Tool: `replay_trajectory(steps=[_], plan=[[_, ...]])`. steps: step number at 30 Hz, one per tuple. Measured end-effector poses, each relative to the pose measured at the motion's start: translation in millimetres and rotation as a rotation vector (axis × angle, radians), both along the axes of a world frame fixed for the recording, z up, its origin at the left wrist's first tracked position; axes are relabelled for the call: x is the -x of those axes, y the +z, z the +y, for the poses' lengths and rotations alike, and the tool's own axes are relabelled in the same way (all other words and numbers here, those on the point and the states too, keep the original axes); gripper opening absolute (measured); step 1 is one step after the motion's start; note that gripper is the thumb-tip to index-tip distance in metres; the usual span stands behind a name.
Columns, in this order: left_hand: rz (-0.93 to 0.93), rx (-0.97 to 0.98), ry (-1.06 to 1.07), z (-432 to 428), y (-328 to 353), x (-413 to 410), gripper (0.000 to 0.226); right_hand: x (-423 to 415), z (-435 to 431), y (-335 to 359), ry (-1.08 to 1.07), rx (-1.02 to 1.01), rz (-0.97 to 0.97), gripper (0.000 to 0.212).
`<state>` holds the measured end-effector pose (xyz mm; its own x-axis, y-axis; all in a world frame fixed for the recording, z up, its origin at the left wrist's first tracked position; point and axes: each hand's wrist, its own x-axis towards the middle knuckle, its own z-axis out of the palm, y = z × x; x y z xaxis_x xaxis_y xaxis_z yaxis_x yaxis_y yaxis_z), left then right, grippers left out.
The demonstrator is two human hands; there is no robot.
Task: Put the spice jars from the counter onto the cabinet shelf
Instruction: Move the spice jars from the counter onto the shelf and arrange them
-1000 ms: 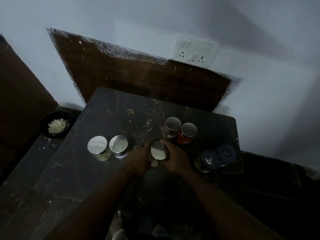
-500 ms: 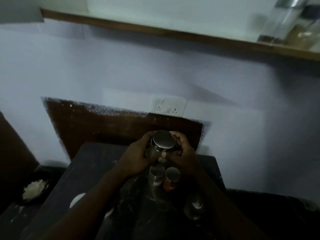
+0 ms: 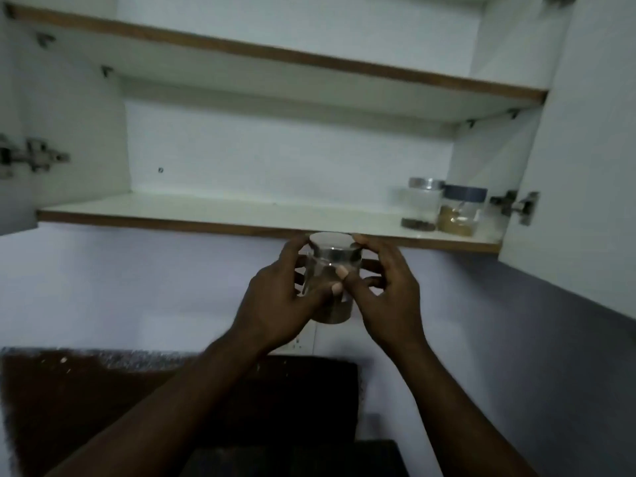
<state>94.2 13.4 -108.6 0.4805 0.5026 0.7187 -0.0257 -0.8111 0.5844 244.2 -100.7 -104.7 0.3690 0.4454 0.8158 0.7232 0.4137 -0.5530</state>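
Both grips are clamped on one thing: the left hand [image 3: 275, 297] and the right hand [image 3: 389, 297] hold between them a clear round spice jar with a flat silver metal lid [image 3: 334, 251]. The fingers curl round its sides from either flank, and the two thumbs meet on the near wall of the jar. A layer of brownish spice lies in its bottom, and it stands roughly upright in the air. Its lid is level with the brown wooden front edge of the white lower cabinet shelf [image 3: 223, 210], in front of it and not resting on it. At the right end of that shelf two more jars stand just beside each other: a clear jar with a silver lid and dark grains at its bottom [image 3: 421, 204], and to its right a clear jar with a dark blue lid and yellow-brown powder [image 3: 461, 211]. A second white shelf with a brown edge [image 3: 275, 53] runs above. Metal hinges sit on the cabinet's left side [image 3: 31, 156] and right side [image 3: 516, 204]. Below the forearms lie a dark brown wall panel [image 3: 86, 401] and the dark counter [image 3: 292, 459].
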Motion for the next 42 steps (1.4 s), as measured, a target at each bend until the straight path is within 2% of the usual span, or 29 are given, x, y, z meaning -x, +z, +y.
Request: replay_trajectory(steps=[5, 12, 22, 26, 36, 42], plan=[[-0.064, -0.113, 0.012, -2, 73, -45, 0.088, -39, -5, 68, -0.092, -0.121, -0.064, 0.042], [-0.048, -0.088, -0.074, 3, 117, -102, 0.071, -90, -6, 113, -0.18, -0.126, -0.114, 0.042], [0.105, -0.07, 0.03, 40, 136, -199, 0.066, -175, 28, 154, -0.391, 0.199, -0.216, 0.039], [0.138, -0.063, 0.075, 51, 121, -222, 0.063, -198, 46, 147, -0.413, 0.393, -0.312, 0.05], [0.23, -0.084, 0.202, 56, 111, -237, 0.086, -197, 70, 124, -0.475, 0.427, -0.34, 0.076], [0.172, -0.03, 0.16, 65, 108, -216, 0.11, -184, 73, 105, -0.491, 0.302, -0.273, 0.072]])
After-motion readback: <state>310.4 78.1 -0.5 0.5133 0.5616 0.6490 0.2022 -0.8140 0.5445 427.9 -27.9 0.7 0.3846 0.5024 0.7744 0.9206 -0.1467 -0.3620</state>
